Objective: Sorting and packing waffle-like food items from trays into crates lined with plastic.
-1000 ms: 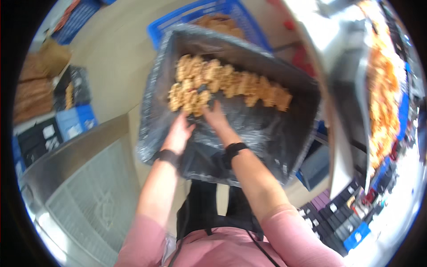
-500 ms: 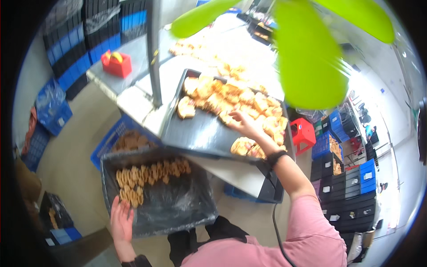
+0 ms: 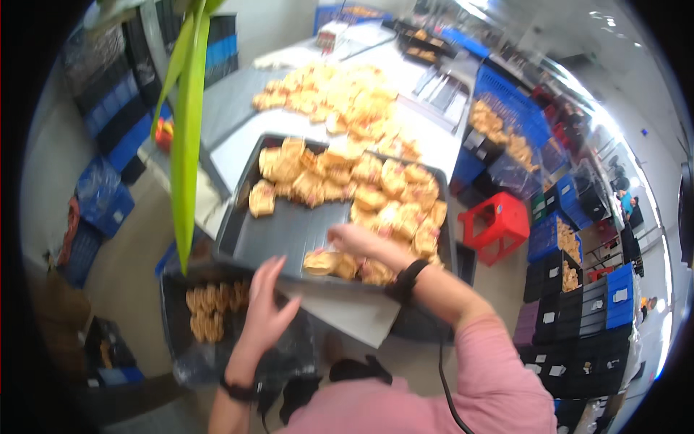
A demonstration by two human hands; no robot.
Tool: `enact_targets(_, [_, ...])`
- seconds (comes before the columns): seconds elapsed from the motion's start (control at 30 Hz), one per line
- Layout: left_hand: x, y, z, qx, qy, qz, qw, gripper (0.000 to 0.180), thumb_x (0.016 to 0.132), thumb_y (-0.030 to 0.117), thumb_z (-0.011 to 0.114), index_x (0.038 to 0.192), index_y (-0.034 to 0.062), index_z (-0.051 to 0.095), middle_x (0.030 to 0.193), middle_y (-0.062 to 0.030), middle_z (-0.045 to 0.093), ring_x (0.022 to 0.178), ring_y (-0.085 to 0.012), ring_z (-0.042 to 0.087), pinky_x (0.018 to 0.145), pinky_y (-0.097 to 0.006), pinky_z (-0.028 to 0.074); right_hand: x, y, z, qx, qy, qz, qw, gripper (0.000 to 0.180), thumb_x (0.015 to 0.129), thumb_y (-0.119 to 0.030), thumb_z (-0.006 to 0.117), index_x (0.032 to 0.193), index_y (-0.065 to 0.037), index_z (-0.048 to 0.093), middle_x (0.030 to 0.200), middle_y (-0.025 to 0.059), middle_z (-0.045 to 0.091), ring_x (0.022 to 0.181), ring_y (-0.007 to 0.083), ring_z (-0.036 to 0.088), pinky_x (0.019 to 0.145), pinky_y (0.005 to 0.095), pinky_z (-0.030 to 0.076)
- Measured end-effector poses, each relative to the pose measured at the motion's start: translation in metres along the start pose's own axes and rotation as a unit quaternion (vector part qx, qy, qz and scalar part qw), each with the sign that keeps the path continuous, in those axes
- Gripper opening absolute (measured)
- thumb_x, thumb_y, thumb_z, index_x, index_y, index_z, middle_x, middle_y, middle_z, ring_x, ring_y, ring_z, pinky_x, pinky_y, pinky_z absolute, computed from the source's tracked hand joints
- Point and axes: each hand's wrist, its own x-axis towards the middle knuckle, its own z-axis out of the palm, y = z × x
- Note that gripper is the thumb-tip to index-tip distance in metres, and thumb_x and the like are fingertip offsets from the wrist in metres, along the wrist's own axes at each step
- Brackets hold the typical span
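Head view: the right hand (image 3: 356,239) lies flat, fingers spread, on golden pastries (image 3: 340,263) at the near edge of the dark tray (image 3: 289,231). Left hand (image 3: 266,304) hovers open, holding nothing, just below that tray edge, above the lined crate (image 3: 188,347).

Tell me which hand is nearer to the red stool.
The right hand. It rests on the pastries on the dark tray, just left of the red stool; the left hand is lower, farther left, at the tray's near edge.

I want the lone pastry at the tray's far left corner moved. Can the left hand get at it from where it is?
Probably yes. The left hand hovers open at the tray's near edge, and bare tray floor lies between it and the lone pastry; nothing blocks the way.
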Motion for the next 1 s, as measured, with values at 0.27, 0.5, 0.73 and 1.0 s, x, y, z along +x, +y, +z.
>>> enact_targets(0.27, [0.100, -0.050, 0.080, 0.155, -0.197, -0.040, 0.967, 0.074, 0.072, 0.031, 0.072, 0.137, 0.0159, 0.040, 0.137, -0.0206, 0.037, 0.129, -0.0391, 0.031, 0.103, -0.043, 0.035, 0.012, 0.070, -0.036, -0.258, 0.277, -0.019, 0.925, 0.047, 0.071, -0.016, 0.066, 0.117, -0.014, 0.056, 0.117, 0.0136, 0.054, 0.113, 0.0294, 0.050, 0.092, 0.0456, 0.039])
enact_targets(0.5, [0.120, -0.041, 0.105, 0.195, -0.354, -0.074, 0.912, 0.072, 0.071, 0.041, 0.071, 0.134, 0.0192, 0.045, 0.130, -0.0139, 0.048, 0.120, -0.0369, 0.041, 0.101, -0.045, 0.036, 0.026, 0.087, -0.047, -0.334, 0.071, 0.145, 0.929, 0.060, 0.072, -0.030, 0.072, 0.124, -0.013, 0.048, 0.116, 0.0104, 0.056, 0.101, 0.0297, 0.059, 0.091, 0.0467, 0.038])
enact_targets(0.73, [0.121, -0.109, 0.089, -0.041, -0.237, -0.165, 0.956, 0.051, 0.081, 0.028, 0.071, 0.122, 0.0042, 0.051, 0.104, -0.0106, 0.062, 0.093, -0.0148, 0.059, 0.081, -0.028, 0.049, -0.041, 0.082, -0.059, -0.046, 0.220, 0.007, 0.974, 0.054, 0.081, -0.030, 0.066, 0.124, -0.003, 0.049, 0.108, 0.0156, 0.058, 0.097, 0.0288, 0.059, 0.082, 0.0392, 0.047])
enact_targets(1.0, [0.116, -0.042, 0.063, -0.375, -0.066, -0.247, 0.891, 0.039, 0.092, 0.028, 0.059, 0.123, 0.0071, 0.048, 0.104, -0.0012, 0.059, 0.081, -0.0054, 0.056, 0.062, -0.019, 0.047, -0.082, 0.020, -0.053, 0.343, 0.235, 0.052, 0.908, 0.060, 0.083, -0.024, 0.069, 0.129, 0.001, 0.040, 0.108, 0.0100, 0.056, 0.085, 0.0113, 0.059, 0.067, 0.0245, 0.049])
